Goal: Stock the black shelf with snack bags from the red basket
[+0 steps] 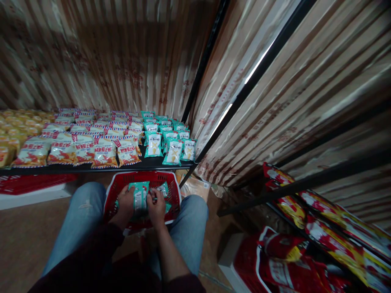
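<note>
Between my knees stands a red basket (122, 177) with teal snack packets inside, one (164, 189) visible at its right. My left hand (126, 201) grips the left side of a teal packet (140, 196) held over the basket. On that packet's right side is my right hand (156, 204), its fingers curled in and pressed together at the edge. Whether those fingers pinch the same packet or another one is hard to make out. Rows of similar teal packets (153, 144) stand at the right end of the black shelf (159, 165) beyond the basket.
White and orange snack bags (104, 151) and yellow packages (21, 126) fill the shelf to the left. Black metal posts (241, 95) rise at the right. A second basket (258, 260) holds red bags at the lower right, beside a rack of red and yellow bags (330, 232).
</note>
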`<state>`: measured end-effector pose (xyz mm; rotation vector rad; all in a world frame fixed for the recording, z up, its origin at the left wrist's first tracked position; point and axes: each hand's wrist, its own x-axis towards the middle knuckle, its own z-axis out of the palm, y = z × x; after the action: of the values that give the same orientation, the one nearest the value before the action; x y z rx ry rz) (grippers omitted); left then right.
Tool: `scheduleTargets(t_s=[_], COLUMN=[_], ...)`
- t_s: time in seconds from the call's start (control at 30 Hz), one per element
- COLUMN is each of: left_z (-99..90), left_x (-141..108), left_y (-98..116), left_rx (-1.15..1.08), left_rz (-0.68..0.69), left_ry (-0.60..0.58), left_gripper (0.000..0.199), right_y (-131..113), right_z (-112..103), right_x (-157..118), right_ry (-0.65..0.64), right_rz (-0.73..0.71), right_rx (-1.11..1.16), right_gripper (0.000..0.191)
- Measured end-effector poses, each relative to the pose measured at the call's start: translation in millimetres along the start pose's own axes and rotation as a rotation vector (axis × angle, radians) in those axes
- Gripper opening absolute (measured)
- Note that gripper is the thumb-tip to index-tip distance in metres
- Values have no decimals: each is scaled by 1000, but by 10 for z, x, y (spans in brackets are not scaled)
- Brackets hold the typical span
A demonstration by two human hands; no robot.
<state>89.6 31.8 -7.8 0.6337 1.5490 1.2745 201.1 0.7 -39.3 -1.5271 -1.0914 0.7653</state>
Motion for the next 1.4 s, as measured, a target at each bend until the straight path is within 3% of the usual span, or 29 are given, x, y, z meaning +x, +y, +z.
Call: scheduleTargets(t_s=[0.1,0.17,0.47,0.6,0.7,0.83,0.93,1.03,1.13,1.3,1.4], left_z=[-14,-9,146,195,206,188,127,40,-19,-25,-24], left_x=[-4,-27,-134,-164,-209,-239,-193,-145,-171,-291,-292], left_y=[25,41,89,103,107,113,125,135,136,91,42], left_rx=[38,59,79,101,115,101,118,157,168,85,20], left_rz=[9,16,49,62,91,130,121,87,52,-118,-180], left_ry=[99,118,8,-43,-98,-160,-138,-130,-199,-420,-437], left_gripper=[30,28,31,29,27,29,28,22,19,29,36], right_y=[14,57,136,150,162,120,39,-56,-136,-223,-246], right_z=[16,33,46,52,60,20,-58,-131,-174,-206,-222], right_x=[-80,-119,-65,-20,-13,6,48,92,112,110,114], right_ry=[-124,-173,-247,-222,-157,-19,35,17,-2,-37,-49], right_rz=[-130,-143,-16,3,61,182,294,365,411,429,425], right_rx=[-135,-164,-12,-57,-62,93,268,455,587,667,659], right_gripper=[25,31,46,57,54,52,56,54,54,49,46])
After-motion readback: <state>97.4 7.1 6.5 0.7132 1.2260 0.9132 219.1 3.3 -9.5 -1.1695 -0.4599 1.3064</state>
